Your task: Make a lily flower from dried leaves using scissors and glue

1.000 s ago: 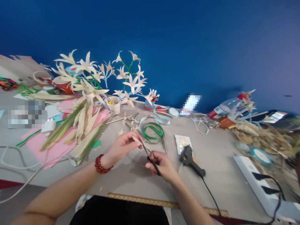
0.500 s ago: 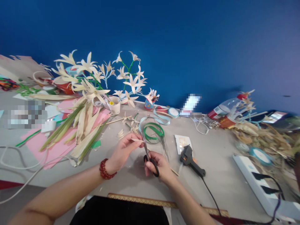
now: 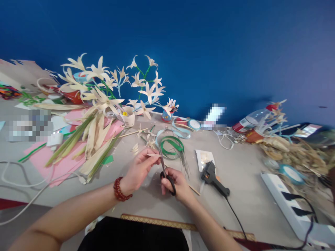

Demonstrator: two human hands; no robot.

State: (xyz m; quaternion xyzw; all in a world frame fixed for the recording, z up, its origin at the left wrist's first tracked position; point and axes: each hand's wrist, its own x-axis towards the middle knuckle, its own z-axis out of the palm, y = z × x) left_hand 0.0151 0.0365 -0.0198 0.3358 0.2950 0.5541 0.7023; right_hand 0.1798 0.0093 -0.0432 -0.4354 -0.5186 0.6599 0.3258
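Between the thumb and fingers of my left hand (image 3: 142,166) is a small pale piece of husk (image 3: 154,155), its end at the scissor blades. My right hand (image 3: 178,184) has its fingers in the black handles of the scissors (image 3: 163,170), whose blades point away from me. Whether the blades are apart is hard to make out. Just beyond my hands lie a coil of green ribbon (image 3: 171,147) and thin wires (image 3: 185,164). Small cut husk pieces (image 3: 135,149) and little husk flowers (image 3: 150,143) rest on the table past my left hand.
A black glue gun (image 3: 214,177) lies to the right on a white packet (image 3: 204,158). Farther right is a white power strip (image 3: 284,209). Corn husks (image 3: 96,139) lie on pink paper (image 3: 62,176) at left. Husk flowers (image 3: 104,101) stand in cups before the blue wall (image 3: 183,42).
My hands stay nearly in place, with the scissors still at the husk piece. The view has shifted very slightly.
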